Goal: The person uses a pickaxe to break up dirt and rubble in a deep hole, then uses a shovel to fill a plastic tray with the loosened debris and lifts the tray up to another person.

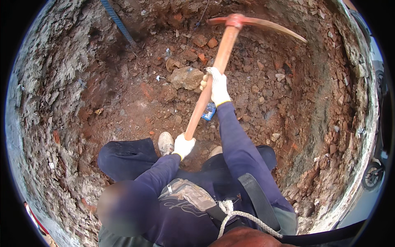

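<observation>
In the head view, a pickaxe [214, 70] is being gripped with both gloved hands inside a round pit. The left hand [183, 146] is being kept closed around the butt of the wooden handle, just below the picture's centre. The right hand [217, 87] is being kept wrapped around the shaft further up, toward 12 o'clock. The rust-red iron head [235, 19] is being held off the ground at 12 o'clock, with its long pick pointing toward 2 o'clock.

The pit wall [49, 82] is being seen all around, from 7 o'clock over the top to 5 o'clock, so much of the digging is being judged as done. The floor is being left rough. A large stone [186, 77] is lying just beside the handle at 11 o'clock, brick pieces [212, 42] are scattered near 12 o'clock, and a blue scrap [209, 111] is lying under the shaft at the centre. A ribbed steel bar [117, 20] is leaning against the wall at 11 o'clock. Loose rubble is being seen across the whole floor, so loosening and clearing are being judged as unfinished.

A dusty shoe [165, 142] is planted just left of the left hand, and a waist bag [189, 193] and a rope [230, 210] are being worn at 6 o'clock
</observation>
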